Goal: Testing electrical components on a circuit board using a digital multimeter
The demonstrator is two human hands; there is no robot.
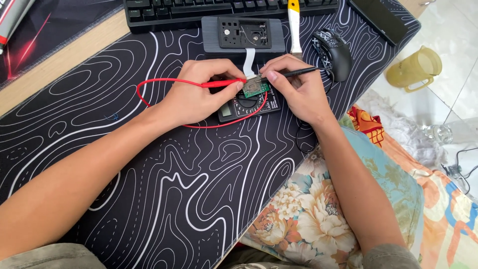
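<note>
My left hand (199, 94) grips a red test probe (221, 83), whose red lead (142, 92) loops out to the left. My right hand (294, 87) grips a black test probe (298, 72). Both probe tips meet on a small green circuit board (256, 88) held between my fingers. Under the board lies a black multimeter (246, 107), partly hidden by my hands. A white ribbon cable (249, 59) runs from the board up to a dark grey opened device (244, 34).
A black desk mat with white contour lines (189, 179) covers the desk. A black keyboard (199, 9), a white-and-yellow tool (295, 25) and a black mouse (334, 52) lie at the back. A yellow jug (416, 67) stands on the floor at right. A floral pillow (318, 214) rests near my lap.
</note>
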